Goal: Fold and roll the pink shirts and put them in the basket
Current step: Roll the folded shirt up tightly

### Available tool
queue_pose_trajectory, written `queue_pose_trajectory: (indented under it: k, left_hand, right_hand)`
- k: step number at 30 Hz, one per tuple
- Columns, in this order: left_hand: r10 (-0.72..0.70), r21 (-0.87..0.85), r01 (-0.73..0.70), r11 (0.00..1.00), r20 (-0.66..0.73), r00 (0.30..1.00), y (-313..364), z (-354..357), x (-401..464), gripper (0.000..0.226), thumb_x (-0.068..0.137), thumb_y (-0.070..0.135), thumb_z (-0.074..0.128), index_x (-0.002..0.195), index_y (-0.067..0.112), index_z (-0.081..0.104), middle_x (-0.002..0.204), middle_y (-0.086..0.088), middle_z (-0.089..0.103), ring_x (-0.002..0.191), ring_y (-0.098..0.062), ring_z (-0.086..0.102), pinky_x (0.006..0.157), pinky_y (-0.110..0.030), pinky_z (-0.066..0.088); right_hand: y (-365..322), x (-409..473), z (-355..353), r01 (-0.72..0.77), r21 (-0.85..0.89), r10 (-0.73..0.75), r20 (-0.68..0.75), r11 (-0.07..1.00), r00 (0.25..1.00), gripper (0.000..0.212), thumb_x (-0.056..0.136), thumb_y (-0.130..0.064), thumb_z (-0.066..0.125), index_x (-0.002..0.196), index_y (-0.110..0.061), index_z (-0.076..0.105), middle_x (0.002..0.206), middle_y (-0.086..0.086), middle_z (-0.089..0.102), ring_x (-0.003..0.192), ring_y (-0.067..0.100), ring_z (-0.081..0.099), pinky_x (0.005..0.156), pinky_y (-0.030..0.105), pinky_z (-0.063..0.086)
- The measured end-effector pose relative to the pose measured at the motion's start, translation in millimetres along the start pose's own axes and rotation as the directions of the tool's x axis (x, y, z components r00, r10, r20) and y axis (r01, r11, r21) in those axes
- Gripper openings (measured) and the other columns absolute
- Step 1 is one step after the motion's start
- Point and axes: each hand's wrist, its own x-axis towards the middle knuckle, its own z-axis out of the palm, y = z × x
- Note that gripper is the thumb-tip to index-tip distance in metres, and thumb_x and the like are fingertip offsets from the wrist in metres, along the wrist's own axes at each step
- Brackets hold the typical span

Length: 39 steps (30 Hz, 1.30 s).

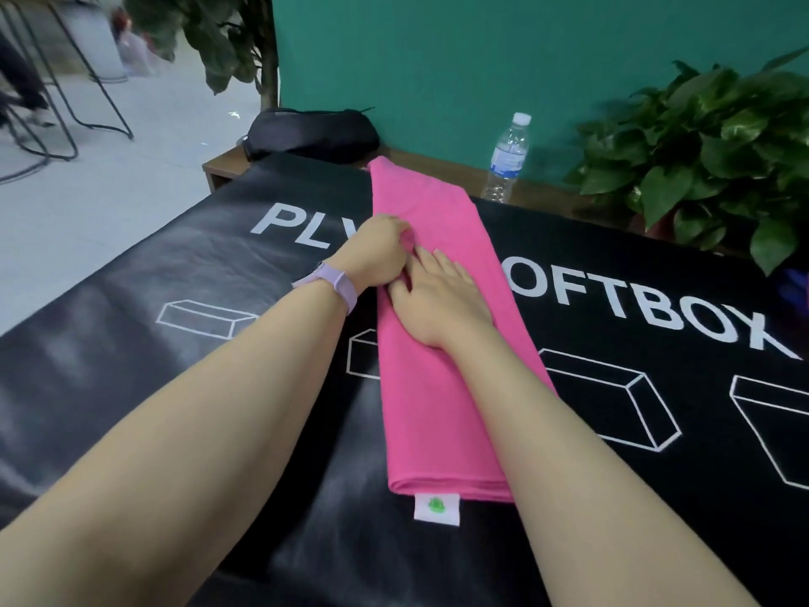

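Observation:
A pink shirt point(437, 409) lies folded into a long narrow strip down the middle of the black printed cloth point(175, 387), with a white label at its near end. My left hand point(378, 251), with a lilac watch band on the wrist, pinches the strip's left edge about halfway along. My right hand point(442, 300) lies flat on the shirt just beside it, fingers straight and pressing the fabric down. No basket is in view.
A black bag point(313, 133) sits at the table's far end behind the shirt. A clear water bottle point(508, 157) stands at the back by the green wall. A leafy potted plant point(709, 155) is at the back right. Chair legs stand on the floor at far left.

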Motion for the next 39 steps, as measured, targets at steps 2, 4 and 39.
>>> queue_pose_trajectory:
  k: [2, 4, 39]
  left_hand:
    - [-0.021, 0.014, 0.022, 1.000, -0.041, 0.999, -8, 0, 6, 0.040, 0.092, -0.002, 0.044, 0.129, -0.001, 0.061, 0.132, -0.018, 0.058, 0.127, -0.032, 0.047, 0.107, -0.038, 0.035]
    - [-0.018, 0.053, 0.021, 0.998, -0.053, 0.998, -14, -1, 10, 0.042, 0.092, 0.001, 0.045, 0.132, 0.002, 0.059, 0.133, -0.017, 0.057, 0.128, -0.032, 0.047, 0.108, -0.041, 0.036]
    - [0.418, 0.114, -0.412, 0.904, -0.029, 0.908, 30, -22, -203, 0.029, 0.100, 0.019, 0.056, 0.126, 0.014, 0.067, 0.125, 0.002, 0.063, 0.116, -0.018, 0.057, 0.103, -0.034, 0.045]
  right_hand:
    - [-2, 13, 1, -0.032, -0.013, 0.032, -0.006, 0.999, 0.999, 0.060, 0.105, -0.047, 0.018, 0.161, -0.027, 0.018, 0.170, -0.002, 0.009, 0.156, 0.020, 0.006, 0.126, 0.042, 0.004]
    - [-3, 25, 1, -0.053, -0.015, 0.053, -0.011, 0.998, 0.999, 0.060, 0.105, -0.047, 0.017, 0.161, -0.027, 0.019, 0.170, -0.001, 0.009, 0.156, 0.021, 0.006, 0.126, 0.042, 0.004]
    - [63, -136, -41, 0.413, 0.165, -0.421, 0.016, 0.895, 0.907, 0.072, 0.063, -0.084, 0.066, 0.126, -0.048, 0.064, 0.135, -0.027, 0.046, 0.130, -0.004, 0.041, 0.114, 0.036, 0.036]
